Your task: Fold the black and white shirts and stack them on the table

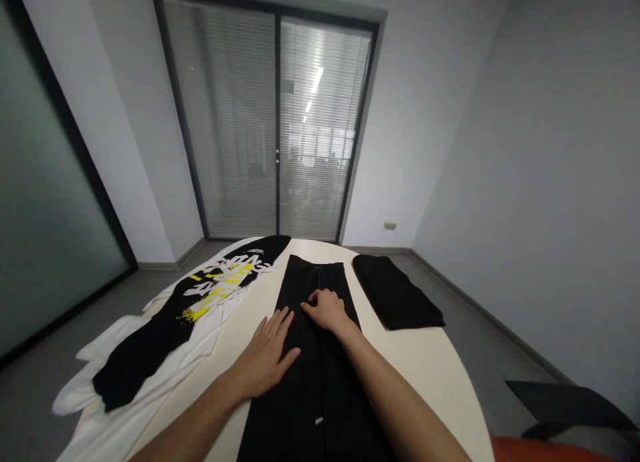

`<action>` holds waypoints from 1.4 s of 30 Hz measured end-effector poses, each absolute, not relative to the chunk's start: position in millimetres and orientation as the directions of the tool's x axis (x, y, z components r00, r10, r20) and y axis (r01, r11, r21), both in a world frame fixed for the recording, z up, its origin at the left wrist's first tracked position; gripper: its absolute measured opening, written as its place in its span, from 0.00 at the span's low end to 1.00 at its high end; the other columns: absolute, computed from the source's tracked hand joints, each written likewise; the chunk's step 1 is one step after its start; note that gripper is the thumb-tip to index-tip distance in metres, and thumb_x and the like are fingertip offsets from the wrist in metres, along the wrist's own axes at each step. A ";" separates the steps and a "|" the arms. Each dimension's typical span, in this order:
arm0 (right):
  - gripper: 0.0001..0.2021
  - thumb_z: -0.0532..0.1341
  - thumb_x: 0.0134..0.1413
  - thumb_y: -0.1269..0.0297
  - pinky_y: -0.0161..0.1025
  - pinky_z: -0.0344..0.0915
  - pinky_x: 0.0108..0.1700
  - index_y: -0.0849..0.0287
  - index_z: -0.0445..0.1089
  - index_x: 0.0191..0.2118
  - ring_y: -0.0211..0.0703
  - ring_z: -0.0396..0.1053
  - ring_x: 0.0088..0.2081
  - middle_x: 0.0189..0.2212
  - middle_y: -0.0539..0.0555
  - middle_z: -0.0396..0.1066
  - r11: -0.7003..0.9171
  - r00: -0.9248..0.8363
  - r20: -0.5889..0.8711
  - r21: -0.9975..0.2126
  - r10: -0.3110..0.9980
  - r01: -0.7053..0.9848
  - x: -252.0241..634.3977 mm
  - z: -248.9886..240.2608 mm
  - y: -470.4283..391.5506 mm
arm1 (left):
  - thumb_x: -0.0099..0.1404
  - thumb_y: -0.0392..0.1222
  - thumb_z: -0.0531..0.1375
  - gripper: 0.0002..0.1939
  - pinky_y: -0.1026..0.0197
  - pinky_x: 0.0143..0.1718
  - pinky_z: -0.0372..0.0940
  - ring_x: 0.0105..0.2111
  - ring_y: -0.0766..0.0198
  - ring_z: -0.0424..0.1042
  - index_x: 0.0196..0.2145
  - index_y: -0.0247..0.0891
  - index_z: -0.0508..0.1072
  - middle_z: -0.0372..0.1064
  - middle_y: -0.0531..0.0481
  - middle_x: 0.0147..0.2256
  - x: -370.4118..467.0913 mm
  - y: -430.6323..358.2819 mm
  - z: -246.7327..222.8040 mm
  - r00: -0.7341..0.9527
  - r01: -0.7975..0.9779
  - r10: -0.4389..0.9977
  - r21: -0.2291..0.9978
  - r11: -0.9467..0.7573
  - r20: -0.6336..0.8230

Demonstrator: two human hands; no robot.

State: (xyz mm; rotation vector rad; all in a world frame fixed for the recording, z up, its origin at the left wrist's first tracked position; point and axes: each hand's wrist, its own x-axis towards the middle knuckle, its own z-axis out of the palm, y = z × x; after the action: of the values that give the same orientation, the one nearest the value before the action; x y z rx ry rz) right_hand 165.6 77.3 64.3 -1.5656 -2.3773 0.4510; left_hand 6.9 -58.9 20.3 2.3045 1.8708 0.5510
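Observation:
A pair of black trousers lies lengthwise on the table, waistband at the far end and legs running toward me. My left hand rests flat along their left edge, fingers spread, holding nothing. On the upper part, below the waistband, my right hand has its fingers curled and thumb near the index finger, in a pinch at the black cloth. How much cloth is between those fingertips is hard to see. A small pale tag or mark shows lower down on the trousers.
To the left, a black and white top with yellow and white lettering lies spread, partly over the table's edge. A folded black garment lies at the right. The cream rounded table has a dark chair beside it.

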 end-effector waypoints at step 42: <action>0.16 0.57 0.63 0.57 0.50 0.56 0.57 0.49 0.70 0.54 0.52 0.59 0.58 0.57 0.56 0.66 0.541 -0.512 0.197 -0.451 0.836 0.710 179.3 42.7 94.3 | 0.66 0.59 0.57 0.38 0.33 0.66 0.36 0.70 0.42 0.32 0.69 0.54 0.49 0.32 0.45 0.71 18.2 -73.2 40.3 0.324 0.895 0.945 0.310 -0.320 0.040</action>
State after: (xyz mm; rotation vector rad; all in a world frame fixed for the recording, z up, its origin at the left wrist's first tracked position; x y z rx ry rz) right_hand 179.3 94.3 42.7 -1.2644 -2.3910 0.4439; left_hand 18.2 -73.2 40.3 2.3581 1.6740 0.3148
